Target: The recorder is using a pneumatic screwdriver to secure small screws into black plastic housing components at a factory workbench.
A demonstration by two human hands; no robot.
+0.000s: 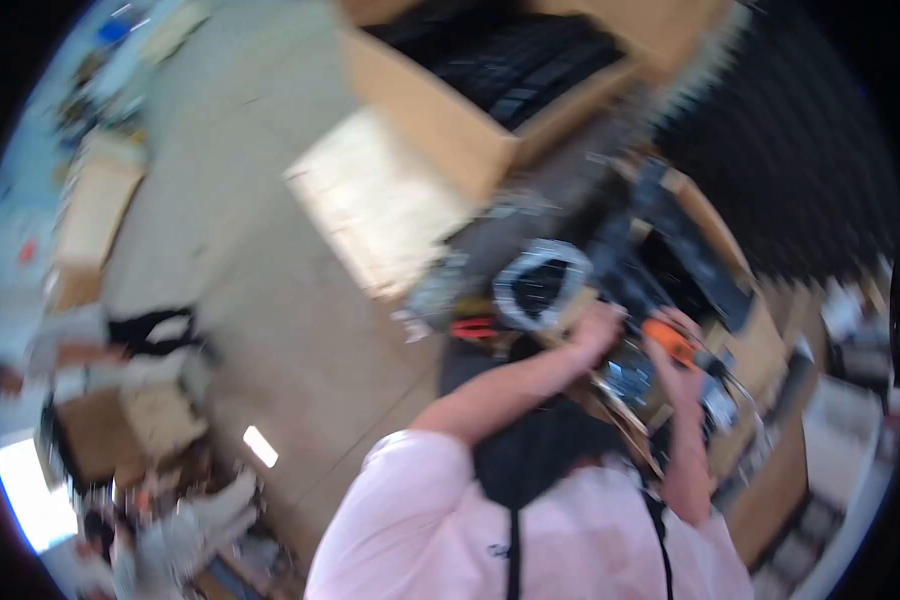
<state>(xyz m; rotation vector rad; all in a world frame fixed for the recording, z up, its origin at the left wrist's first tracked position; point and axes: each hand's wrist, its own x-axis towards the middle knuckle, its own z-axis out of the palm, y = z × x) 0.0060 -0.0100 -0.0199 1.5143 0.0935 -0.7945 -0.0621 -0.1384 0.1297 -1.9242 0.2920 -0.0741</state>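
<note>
The left hand [598, 332] has its fingers curled; blur hides whether something is inside them, so I am not able to say; at its four o'clock, the right hand [682, 382] is wrapped around an orange tool [667, 343] – this tool looks stiff and hard, probably of moderate weight, not so slippery; its orange body seems the good place for holding.

Around, from left to right: a pale board [365, 205] lies well apart, toward ten o'clock from the left hand; a large cardboard box [430, 120] with black parts [530, 65] is toward eleven; a red item [473, 328] is at nine; a whitish plastic bag [507, 290] is near, at ten; crumpled clear plastic [630, 382] lies between the hands; a long dark piece [698, 245] is at one o'clock from the tool – it and the plastic may obstruct.
</note>
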